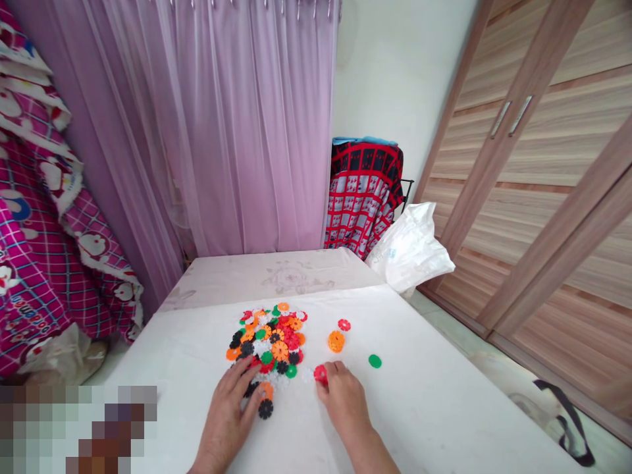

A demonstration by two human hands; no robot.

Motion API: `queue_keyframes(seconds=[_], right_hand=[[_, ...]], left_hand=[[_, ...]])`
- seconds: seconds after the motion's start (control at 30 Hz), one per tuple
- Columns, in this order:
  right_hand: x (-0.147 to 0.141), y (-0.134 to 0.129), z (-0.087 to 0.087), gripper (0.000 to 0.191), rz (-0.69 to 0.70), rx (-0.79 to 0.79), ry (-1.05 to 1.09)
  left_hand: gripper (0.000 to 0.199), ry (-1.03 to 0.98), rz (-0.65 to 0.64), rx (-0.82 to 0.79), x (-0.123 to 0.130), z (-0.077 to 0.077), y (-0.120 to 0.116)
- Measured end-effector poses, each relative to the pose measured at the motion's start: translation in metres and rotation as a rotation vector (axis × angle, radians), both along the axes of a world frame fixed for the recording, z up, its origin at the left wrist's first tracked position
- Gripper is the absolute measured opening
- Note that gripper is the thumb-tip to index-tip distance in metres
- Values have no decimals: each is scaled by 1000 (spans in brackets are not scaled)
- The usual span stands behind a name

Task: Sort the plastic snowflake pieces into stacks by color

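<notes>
A heap of plastic snowflake building discs, in orange, red, green, black and white, lies on the white-covered table. My left hand rests at the heap's near left edge, fingers apart. By its thumb are an orange disc and a black disc. To the right of the heap, my right hand pinches a red snowflake disc at the table surface; its fingertips are partly hidden. Beyond that hand are orange discs, apparently stacked, and another red disc. A green disc lies farther right.
A patterned cover spans the table's far end. White plastic bag stands at its far right corner. Behind are a purple curtain and a red checked cloth. A wooden wardrobe is to the right, a pink blanket to the left.
</notes>
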State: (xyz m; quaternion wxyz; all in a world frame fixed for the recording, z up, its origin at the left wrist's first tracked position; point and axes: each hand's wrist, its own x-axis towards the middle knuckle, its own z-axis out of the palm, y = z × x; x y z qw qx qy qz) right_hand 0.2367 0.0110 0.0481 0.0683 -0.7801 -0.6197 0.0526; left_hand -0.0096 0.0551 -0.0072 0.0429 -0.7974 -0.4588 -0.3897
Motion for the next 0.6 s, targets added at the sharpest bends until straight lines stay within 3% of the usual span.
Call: queue_keyframes(seconds=[0.13, 0.23, 0.4, 0.6], right_hand=[[2, 0, 2, 21, 16, -45, -37], [4, 3, 4, 24, 42, -97, -65], [8, 6, 8, 25, 85, -144, -74], [9, 4, 9, 22, 112, -78, -36]], left_hand=[[36, -124, 93, -15, -7, 7, 28], [39, -207, 172, -50, -15, 4, 39], [42, -300, 230, -165, -19, -4, 38], [43, -364, 264, -261, -20, -7, 38]])
